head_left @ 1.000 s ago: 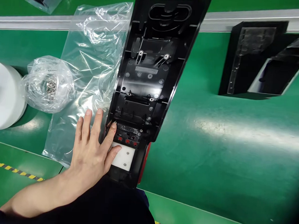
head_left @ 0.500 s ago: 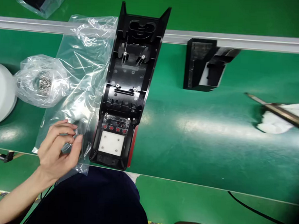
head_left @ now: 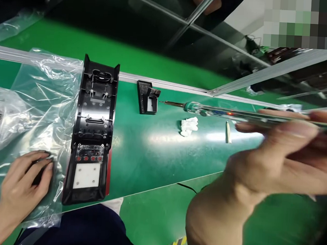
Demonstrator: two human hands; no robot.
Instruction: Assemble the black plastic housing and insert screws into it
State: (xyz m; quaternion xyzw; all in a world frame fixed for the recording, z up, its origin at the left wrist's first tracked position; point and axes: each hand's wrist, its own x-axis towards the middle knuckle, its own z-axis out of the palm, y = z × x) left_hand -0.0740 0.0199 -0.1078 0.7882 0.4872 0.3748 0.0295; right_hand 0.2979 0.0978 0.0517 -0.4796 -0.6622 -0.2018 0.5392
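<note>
**Screwdriver comes in as the left hand shifts to the bag**

The right hand (head_left: 273, 168) has come into view, fingers closed around a long clear-handled electric screwdriver (head_left: 235, 114) held level above the green worktop (head_left: 156, 151), tip pointing left. The left hand (head_left: 23, 181), a second ago flat against the long black plastic housing (head_left: 93, 133), now presses curled fingers on a small dark part through the clear plastic bag (head_left: 44, 94) just beside it. The housing lies untouched, inside up, between the hands. A fastening step looks close.
</note>
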